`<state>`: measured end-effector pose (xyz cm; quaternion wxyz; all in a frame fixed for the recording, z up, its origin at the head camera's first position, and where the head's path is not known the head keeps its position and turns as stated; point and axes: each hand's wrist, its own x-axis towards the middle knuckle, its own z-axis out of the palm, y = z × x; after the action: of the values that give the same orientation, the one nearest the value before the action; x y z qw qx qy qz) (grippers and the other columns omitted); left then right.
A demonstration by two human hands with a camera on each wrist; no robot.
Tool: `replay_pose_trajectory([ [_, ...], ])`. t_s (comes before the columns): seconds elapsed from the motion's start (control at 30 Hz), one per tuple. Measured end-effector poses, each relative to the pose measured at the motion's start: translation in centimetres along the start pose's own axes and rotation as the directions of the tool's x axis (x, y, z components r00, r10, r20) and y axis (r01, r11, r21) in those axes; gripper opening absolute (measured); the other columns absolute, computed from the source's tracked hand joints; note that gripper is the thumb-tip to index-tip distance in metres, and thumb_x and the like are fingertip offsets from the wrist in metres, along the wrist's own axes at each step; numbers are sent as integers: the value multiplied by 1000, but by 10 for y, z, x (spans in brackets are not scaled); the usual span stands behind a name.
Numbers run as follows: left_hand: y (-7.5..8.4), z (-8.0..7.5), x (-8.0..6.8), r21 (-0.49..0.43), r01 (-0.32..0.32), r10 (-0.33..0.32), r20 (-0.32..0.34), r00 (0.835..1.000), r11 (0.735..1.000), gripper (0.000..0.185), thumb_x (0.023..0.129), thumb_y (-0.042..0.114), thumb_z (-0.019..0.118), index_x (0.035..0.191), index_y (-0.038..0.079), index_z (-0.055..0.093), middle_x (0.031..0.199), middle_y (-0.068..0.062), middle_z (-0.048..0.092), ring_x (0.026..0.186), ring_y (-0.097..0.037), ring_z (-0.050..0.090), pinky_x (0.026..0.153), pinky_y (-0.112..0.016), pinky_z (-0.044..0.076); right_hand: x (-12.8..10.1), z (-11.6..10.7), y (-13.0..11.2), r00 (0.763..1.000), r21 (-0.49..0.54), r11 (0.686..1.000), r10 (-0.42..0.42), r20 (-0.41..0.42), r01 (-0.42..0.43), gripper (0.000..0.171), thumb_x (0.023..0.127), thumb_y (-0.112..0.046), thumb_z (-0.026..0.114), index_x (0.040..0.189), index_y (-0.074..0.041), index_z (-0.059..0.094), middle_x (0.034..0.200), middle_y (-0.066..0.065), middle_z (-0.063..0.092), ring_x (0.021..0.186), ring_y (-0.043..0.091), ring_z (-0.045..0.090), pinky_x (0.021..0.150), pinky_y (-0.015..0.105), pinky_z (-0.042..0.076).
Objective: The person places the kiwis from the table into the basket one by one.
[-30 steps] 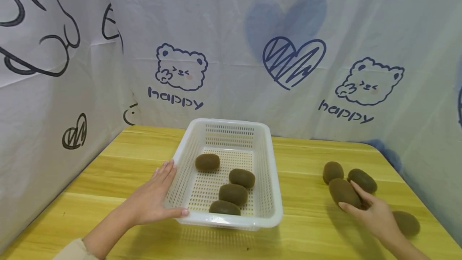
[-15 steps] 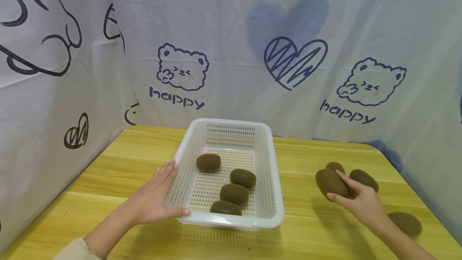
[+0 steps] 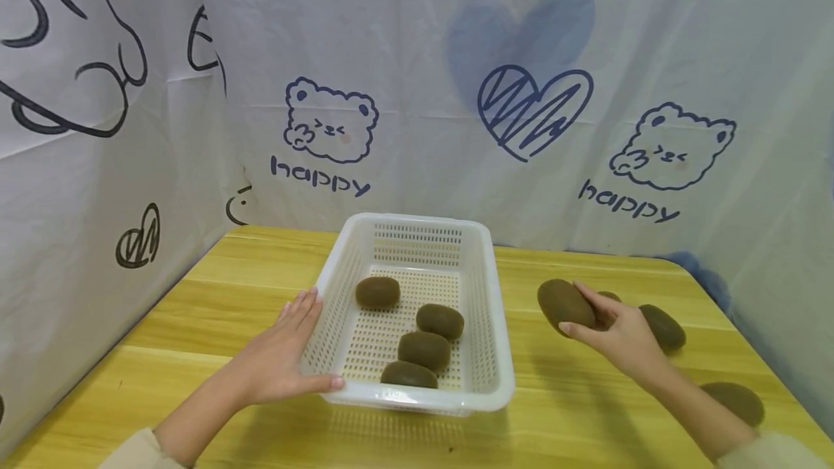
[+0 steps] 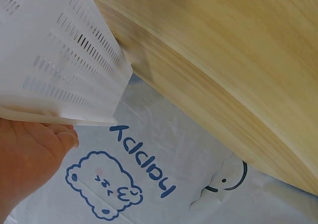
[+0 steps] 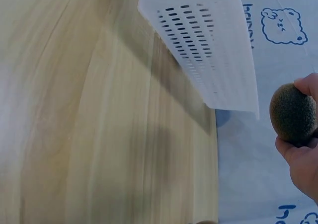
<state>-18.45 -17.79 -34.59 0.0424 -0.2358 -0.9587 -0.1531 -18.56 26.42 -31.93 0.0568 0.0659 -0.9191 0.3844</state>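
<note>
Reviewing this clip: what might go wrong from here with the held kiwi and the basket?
The right hand holds the kiwi by one end only, above bare table; it might slip and roll. Four kiwis fill the basket's near half, so dropping it there may knock them. The left hand only rests flat against the basket, which may slide.

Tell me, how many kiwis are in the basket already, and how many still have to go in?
Four kiwis already lie in the white basket. The right hand holds a fifth kiwi above the table, right of the basket. The left hand rests on the basket's side. Three more kiwis wait on the table.
</note>
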Motion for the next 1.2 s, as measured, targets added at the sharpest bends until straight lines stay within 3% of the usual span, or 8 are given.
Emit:
replay_pose_trajectory([
  [0.1, 1, 0, 1, -3, 0, 0, 2, 1000, 1000, 112, 71, 68, 60, 141, -11, 24, 152, -27, 14, 140, -42, 16, 114, -51, 21, 2, 4, -7, 1000, 5, 1000, -28, -12, 28, 70, 84, -28, 68, 141, -3, 37, 140, 27, 41, 117, 41, 53, 82, 27, 54],
  [0.23, 1, 0, 1, -8, -2, 2, 1, 1000, 1000, 112, 71, 68, 60, 142, -11, 23, 152, -27, 14, 140, -42, 16, 114, -51, 21, 5, 11, -17, 998, 50, 997, -67, -11, 67, 69, 83, -25, 70, 139, 0, 38, 140, 25, 41, 117, 39, 53, 86, 31, 54],
  [0.6, 0, 0, 1, -8, -5, 5, -8, 1000, 1000, 113, 71, 68, 60, 142, -12, 22, 151, -28, 14, 140, -43, 16, 114, -52, 22, 21, 40, -46, 989, 158, 979, -141, 51, 132, 68, 82, -18, 71, 138, 3, 39, 139, 25, 43, 116, 38, 55, 88, 37, 54],
  [0.87, 0, 0, 0, -4, -10, 10, -15, 1000, 1000, 113, 71, 69, 59, 141, -12, 24, 151, -28, 15, 140, -43, 17, 114, -52, 22, 30, 65, -68, 967, 212, 955, -232, 101, 208, 66, 80, -14, 71, 135, 7, 41, 135, 27, 47, 115, 37, 56, 91, 40, 52],
  [1.2, 0, 0, 0, -8, -12, 12, -17, 1000, 1000, 113, 71, 68, 60, 141, -12, 24, 151, -28, 15, 139, -43, 17, 113, -53, 22, 34, 95, -85, 947, 309, 928, -269, 176, 206, 67, 79, -12, 71, 135, 9, 41, 136, 25, 47, 111, 32, 58, 87, 32, 54],
])
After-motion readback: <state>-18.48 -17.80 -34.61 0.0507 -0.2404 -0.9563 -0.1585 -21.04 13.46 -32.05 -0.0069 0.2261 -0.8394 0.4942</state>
